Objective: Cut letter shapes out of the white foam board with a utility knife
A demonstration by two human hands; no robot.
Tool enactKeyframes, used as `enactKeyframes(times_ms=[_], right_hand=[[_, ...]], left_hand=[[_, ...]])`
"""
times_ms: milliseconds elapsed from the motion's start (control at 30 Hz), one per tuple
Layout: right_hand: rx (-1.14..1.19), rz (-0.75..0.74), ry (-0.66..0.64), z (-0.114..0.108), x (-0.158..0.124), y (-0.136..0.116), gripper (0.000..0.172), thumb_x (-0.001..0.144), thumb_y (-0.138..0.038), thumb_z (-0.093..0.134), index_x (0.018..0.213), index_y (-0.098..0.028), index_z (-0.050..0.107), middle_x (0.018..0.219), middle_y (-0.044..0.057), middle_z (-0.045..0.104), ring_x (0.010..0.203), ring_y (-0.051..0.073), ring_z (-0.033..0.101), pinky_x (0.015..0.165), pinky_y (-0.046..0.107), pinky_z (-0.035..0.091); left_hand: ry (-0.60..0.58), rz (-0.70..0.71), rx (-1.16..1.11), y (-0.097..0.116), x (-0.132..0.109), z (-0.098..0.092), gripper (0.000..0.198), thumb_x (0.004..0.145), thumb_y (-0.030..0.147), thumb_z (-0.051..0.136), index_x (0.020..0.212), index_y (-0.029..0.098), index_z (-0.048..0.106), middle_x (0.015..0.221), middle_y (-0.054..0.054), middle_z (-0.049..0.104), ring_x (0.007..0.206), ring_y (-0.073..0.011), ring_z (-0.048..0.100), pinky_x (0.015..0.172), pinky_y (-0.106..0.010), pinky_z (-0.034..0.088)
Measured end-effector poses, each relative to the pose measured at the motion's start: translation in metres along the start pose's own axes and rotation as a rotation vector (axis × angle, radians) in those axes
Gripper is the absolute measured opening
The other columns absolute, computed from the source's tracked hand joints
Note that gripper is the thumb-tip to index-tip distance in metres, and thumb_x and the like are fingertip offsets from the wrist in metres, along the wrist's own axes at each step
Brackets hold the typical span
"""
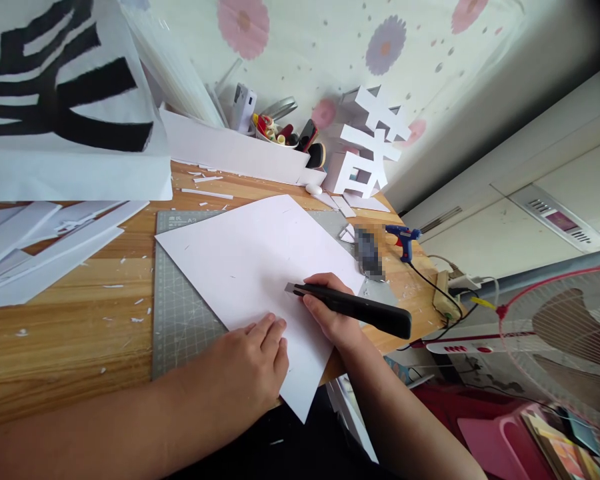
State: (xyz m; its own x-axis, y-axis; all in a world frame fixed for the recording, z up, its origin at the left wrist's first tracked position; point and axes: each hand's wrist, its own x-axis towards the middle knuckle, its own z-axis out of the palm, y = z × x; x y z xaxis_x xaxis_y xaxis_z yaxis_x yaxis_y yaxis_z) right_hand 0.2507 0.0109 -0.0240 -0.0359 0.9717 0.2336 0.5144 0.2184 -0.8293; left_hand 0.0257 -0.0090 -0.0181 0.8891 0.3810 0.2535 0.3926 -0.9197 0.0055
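Note:
A large white board [250, 260] lies tilted on a grey cutting mat [177, 313] on the wooden table [65, 333]. My left hand [253, 363] rests on the board's near part, fingers bent and together, pressing it down. My right hand [330, 307] is closed around a black utility knife [355, 308], whose blade tip touches the board near its right side.
White foam offcuts [40, 247] lie at the left. At the back stand a sheet with big black strokes [65, 100], a white box of tools [280, 143] and a white foam character [375, 143]. A blue glue gun [404, 238] lies right; a fan [565, 333] stands off the table.

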Motion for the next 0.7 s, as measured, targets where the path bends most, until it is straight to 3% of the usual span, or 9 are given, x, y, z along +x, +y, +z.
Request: enactKeyframes(times_ms=[200, 467, 700], right_hand=[[-0.04, -0.017, -0.005, 0.0, 0.001, -0.005, 0.019, 0.084, -0.029, 0.069, 0.103, -0.027, 0.067, 0.087, -0.001, 0.073, 0.076, 0.017, 0.067, 0.071, 0.03, 0.055], [-0.124, -0.061, -0.036, 0.0, 0.005, -0.022, 0.016, 0.081, -0.024, 0.064, 0.096, -0.025, 0.067, 0.088, 0.001, 0.075, 0.079, 0.018, 0.069, 0.076, 0.032, 0.056], [-0.102, -0.097, -0.035, -0.001, 0.005, -0.02, 0.015, 0.08, -0.023, 0.063, 0.094, -0.025, 0.068, 0.085, 0.001, 0.075, 0.076, 0.018, 0.069, 0.074, 0.032, 0.056]], left_hand=[[-0.01, 0.003, 0.012, 0.001, 0.0, -0.002, 0.036, 0.09, 0.028, 0.067, 0.117, 0.003, 0.071, 0.125, -0.03, 0.067, 0.117, -0.0393, 0.066, 0.093, -0.047, 0.056], [-0.096, -0.031, -0.009, 0.002, 0.005, -0.003, 0.04, 0.09, 0.035, 0.069, 0.117, 0.005, 0.071, 0.129, -0.03, 0.065, 0.12, -0.0385, 0.065, 0.091, -0.045, 0.06], [-0.14, -0.044, 0.008, 0.002, 0.004, -0.002, 0.033, 0.092, 0.028, 0.066, 0.118, 0.007, 0.07, 0.132, -0.028, 0.064, 0.123, -0.0371, 0.064, 0.093, -0.045, 0.06]])
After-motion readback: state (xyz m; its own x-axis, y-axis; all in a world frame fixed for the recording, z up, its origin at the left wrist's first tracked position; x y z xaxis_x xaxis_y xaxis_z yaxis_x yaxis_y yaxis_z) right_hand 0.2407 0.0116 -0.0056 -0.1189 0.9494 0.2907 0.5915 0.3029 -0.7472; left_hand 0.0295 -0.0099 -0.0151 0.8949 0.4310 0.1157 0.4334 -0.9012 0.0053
